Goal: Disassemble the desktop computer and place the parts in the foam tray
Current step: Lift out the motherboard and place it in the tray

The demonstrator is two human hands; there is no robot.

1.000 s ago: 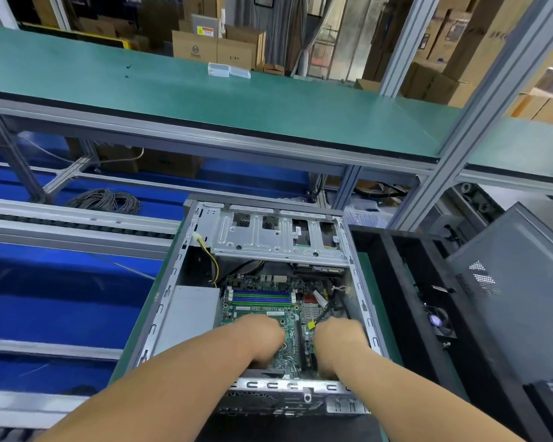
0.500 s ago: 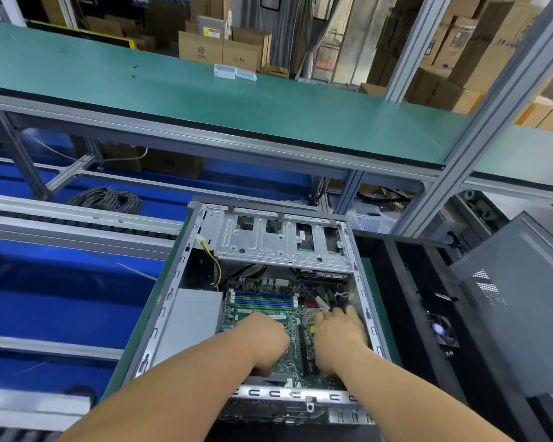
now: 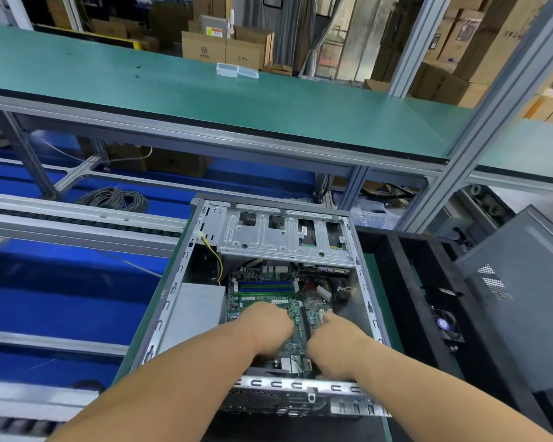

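1. We have the open computer case (image 3: 270, 237) on the desk, motherboard (image 3: 268, 291) inside.
2. Our left hand (image 3: 268, 328) and right hand (image 3: 336, 344) rest on it, fingers hidden; grip unclear.
3. Black foam tray (image 3: 393, 282) right beside holds a fan (image 3: 444, 323).

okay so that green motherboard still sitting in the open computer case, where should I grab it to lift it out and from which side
Probably grip the motherboard by its bare side edges, from above through the case's open top. It lies flat, walled in on all sides, and the drive cage covers its far end, so come in at the near end where both hands already are.
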